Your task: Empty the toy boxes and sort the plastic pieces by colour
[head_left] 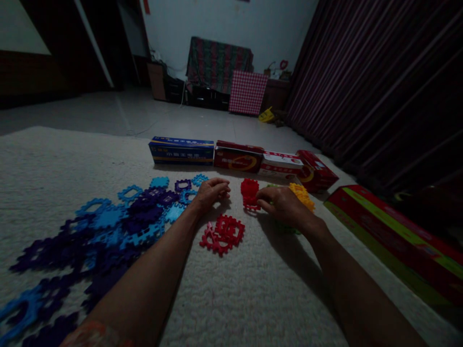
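My left hand (212,190) rests on the cream carpet (253,289) with its fingers curled in a loose fist, just right of a spread of blue and purple interlocking plastic tiles (119,224). My right hand (282,205) pinches the edge of a small stack of red tiles (249,193). A few loose red tiles (223,233) lie between my forearms. Yellow tiles (303,195) and a green piece show behind my right hand, partly hidden by it.
A row of boxes lines the carpet's far edge: a blue box (182,150), then red and white boxes (278,166). A long red and green box (394,236) lies at the right. Dark curtains hang on the right; covered furniture (219,65) stands at the back.
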The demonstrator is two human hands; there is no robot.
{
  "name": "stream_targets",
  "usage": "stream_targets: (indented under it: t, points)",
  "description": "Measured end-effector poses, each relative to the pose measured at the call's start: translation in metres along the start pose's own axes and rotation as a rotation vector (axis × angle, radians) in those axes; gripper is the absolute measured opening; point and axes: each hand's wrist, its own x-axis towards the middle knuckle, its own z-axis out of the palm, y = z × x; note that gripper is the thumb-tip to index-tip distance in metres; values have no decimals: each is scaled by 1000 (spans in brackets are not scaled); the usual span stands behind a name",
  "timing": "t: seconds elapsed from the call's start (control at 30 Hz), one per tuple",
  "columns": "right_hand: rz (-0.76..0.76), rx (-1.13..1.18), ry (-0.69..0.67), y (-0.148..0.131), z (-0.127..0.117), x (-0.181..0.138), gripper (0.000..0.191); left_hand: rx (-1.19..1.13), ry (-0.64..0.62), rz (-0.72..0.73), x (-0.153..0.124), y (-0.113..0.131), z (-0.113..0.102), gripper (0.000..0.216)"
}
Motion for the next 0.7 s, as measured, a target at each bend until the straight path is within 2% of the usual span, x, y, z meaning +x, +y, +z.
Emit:
stream_targets:
  t: [0.23,0.5,0.7]
  points:
    - [53,-57,30,7,6,1,21,-1,9,-15,0,0,0,29]
    - [23,-32,42,10,7,3,20,-8,7,-6,3,-3,-1,30]
    - [66,-151,6,13,11,3,19,2,13,-3,2,-2,-1,27]
